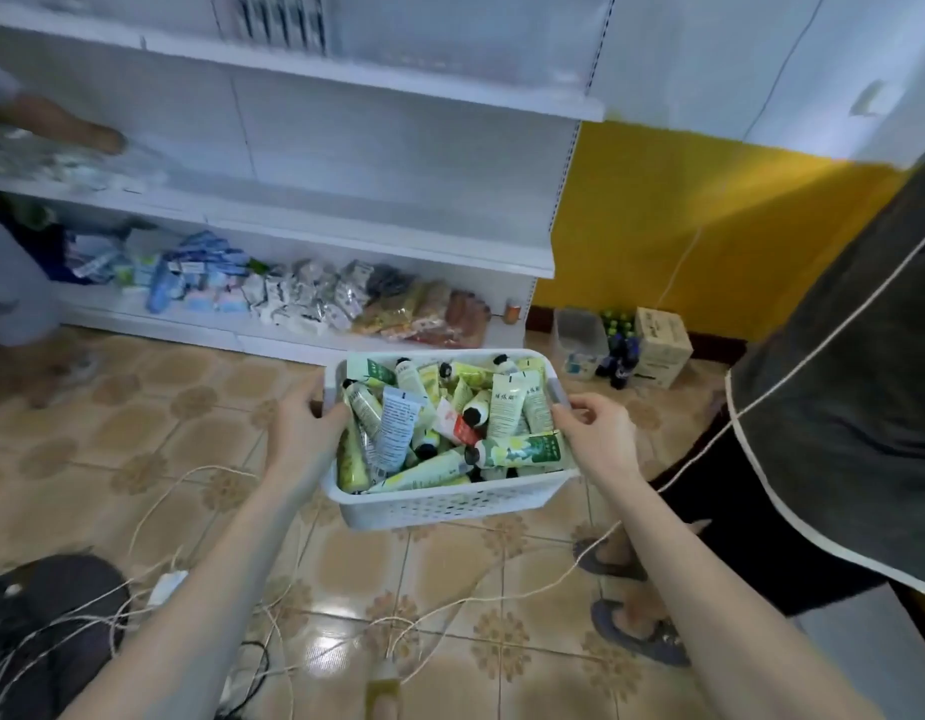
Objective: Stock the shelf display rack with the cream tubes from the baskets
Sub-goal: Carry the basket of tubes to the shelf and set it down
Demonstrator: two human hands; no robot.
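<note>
Head view looking down: my left hand [301, 413] has its fingers curled over the left rim of the white basket [450, 504], and my right hand [595, 433] grips the right rim beside its grey handle, thumb on top. Between the two hands I hold the basket off the tiled floor [153, 444], tilted a little toward me. It is heaped with cream tubes [398, 423], mostly green and white with black caps, lying every way. Just beyond stands the white shelf rack [346, 236]; its bottom shelf carries mixed packets [314, 298]. White cables [200, 511] trail over the floor under my arms. At my right stands another person [839, 433] in dark clothes and sandals, and past them a cardboard box [663, 345] sits against the yellow wall.
</note>
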